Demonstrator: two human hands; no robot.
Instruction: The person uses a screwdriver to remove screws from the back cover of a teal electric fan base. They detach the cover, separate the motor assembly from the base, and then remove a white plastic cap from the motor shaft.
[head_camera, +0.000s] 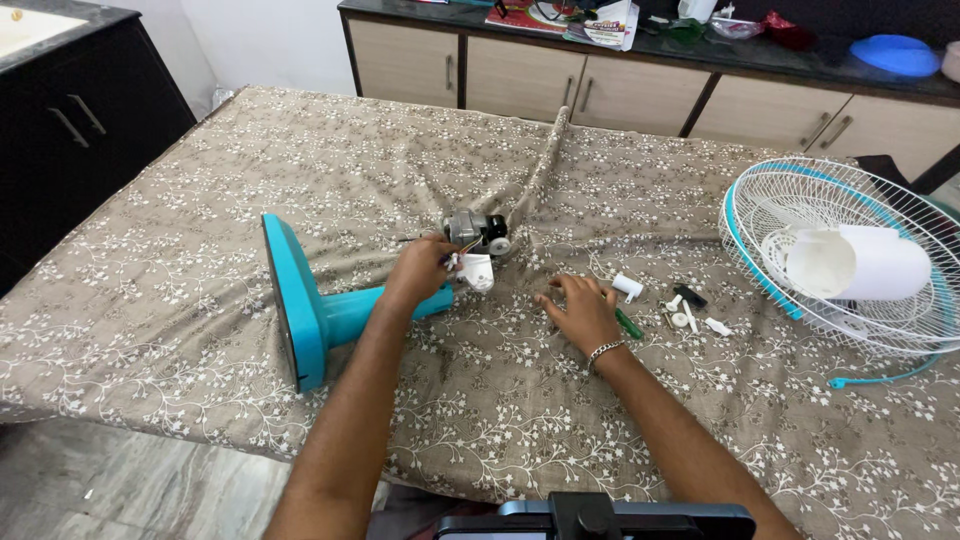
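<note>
My left hand (418, 270) is curled around the top of the teal fan stand (320, 315), right where its neck meets the small white bracket (477, 271) and the bare fan motor (476, 231). The fingers are closed on that joint, gripping it, with the thumb side toward the motor. The stand lies on its side across the table, its round teal base (285, 300) turned up on edge toward the left (the neck runs under my wrist). The motor sits just past my knuckles, grey metal with a black block on one end, touching a long raised fold in the cloth.

My right hand (580, 312) rests flat on the patterned tablecloth (300, 170), palm down, fingers spread and holding nothing. A silver bracelet (605, 350) circles that wrist. A green screwdriver (628, 323) lies just beside the hand, partly hidden under its edge, and I cannot tell whether a finger touches it. A white plastic knob (627, 287) lies just beyond my fingertips, and a scatter of small white and black parts (688, 310) lies near it, to the right.

Well apart, at the table's right edge, lies the white wire fan guard (850, 200) with a teal rim, and a white fan blade (860, 262) rests inside it.
</note>
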